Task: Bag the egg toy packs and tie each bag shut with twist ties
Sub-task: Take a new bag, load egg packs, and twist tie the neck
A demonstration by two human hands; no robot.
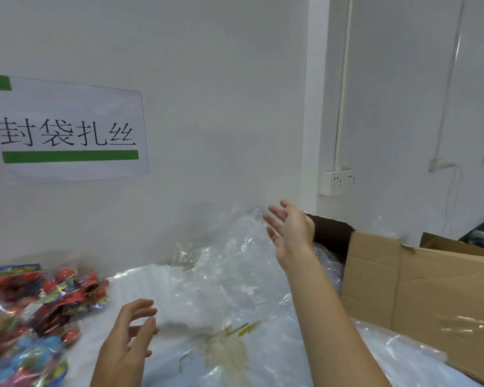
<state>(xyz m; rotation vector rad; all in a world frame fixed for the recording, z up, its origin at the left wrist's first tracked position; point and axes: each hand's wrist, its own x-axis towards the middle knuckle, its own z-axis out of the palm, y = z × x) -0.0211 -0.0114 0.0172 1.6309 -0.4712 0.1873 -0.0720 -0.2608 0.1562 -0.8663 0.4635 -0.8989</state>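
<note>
1. Your crumpled clear plastic bags (229,275) heap mid-worktop against the wall, none picked yet.
2. Red-and-blue egg toy packs (34,311) crowd the worktop's left edge.
3. Your right hand (289,229), fingers spread, reaches over the heap; I judge a bag comes next.
4. Your left hand (127,339) hovers, fingers loosely apart, empty.

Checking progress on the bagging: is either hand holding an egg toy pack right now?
No. The left hand and right hand are both open with nothing in them, and the egg toy packs lie apart at the left.
</note>
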